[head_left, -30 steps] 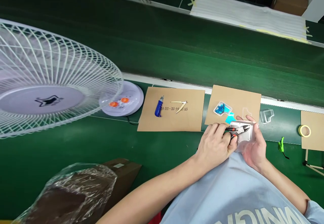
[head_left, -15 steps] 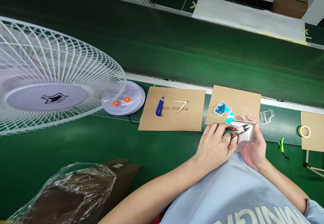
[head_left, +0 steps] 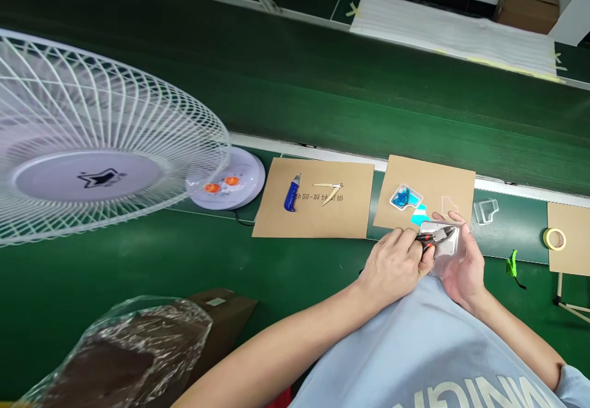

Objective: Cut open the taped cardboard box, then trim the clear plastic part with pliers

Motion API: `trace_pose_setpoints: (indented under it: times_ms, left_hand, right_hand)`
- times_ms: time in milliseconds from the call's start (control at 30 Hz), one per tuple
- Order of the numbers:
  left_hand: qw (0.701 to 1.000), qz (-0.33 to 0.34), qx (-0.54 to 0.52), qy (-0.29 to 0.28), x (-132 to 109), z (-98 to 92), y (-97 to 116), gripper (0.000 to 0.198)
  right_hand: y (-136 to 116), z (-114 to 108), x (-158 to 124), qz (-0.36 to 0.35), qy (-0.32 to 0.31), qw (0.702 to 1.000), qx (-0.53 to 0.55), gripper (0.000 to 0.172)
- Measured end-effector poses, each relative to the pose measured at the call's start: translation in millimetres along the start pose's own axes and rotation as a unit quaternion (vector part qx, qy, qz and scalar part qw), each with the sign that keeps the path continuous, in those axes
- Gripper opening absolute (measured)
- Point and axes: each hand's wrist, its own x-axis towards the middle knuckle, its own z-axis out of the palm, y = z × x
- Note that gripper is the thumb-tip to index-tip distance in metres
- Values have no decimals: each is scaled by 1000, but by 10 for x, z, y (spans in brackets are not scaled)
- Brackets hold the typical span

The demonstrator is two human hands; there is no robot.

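My left hand (head_left: 397, 262) is closed round the black and red handles of a pair of diagonal cutters (head_left: 437, 235). The cutters' jaws lie over a silver-white panel in a small clear plastic case (head_left: 447, 259). Underneath and along its right side, my right hand (head_left: 465, 270) grips this case, thumb at the edge and fingertips showing behind. Whether the jaws touch the case I cannot tell. Just beyond my hands, a clear tray with blue pieces (head_left: 401, 198) and a blue film piece (head_left: 420, 214) lie on a cardboard sheet (head_left: 431, 177).
A blue-handled cutter knife (head_left: 292, 194) and a cream folding tool (head_left: 330, 192) lie on another cardboard sheet (head_left: 271, 220). Rightward are a clear plastic part (head_left: 485, 211), a tape roll (head_left: 554, 239) and a green item (head_left: 511, 265). A fan (head_left: 92, 174) looms at left; a plastic-wrapped box (head_left: 138, 346) stands below.
The cutters' handles have come closer together and the tool has tilted slightly. My left hand has shifted a little to the right; my right hand holds the case in nearly the same place.
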Motion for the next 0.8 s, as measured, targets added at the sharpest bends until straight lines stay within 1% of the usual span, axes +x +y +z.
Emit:
trace_pose_setpoints:
  times_ms: [167,267,400,533,633,800]
  left_hand:
    - [1000,-17,4,-5,-75,214,3,42]
    - [999,-34,-20,-20,-110,272,1,44]
    - [990,-70,-112,-57,-118,228,-15,48]
    - [973,-121,-188,-57,-101,130,-59,48]
    - [968,-146,-196,-56,-113,99,-107,46]
    - [975,-145,-154,-66,-162,107,-155,43]
  right_hand:
    - [67,-52,57,-5,33,999,12,38]
    - [84,-68,78,6,39,999,15,38]
    - [56,-49,88,0,36,999,19,38]
    - [16,-45,85,9,17,999,40,41]
    - [-2,-72,92,11,3,999,48,41]
    - [-25,-108,134,-2,-8,999,41,40]
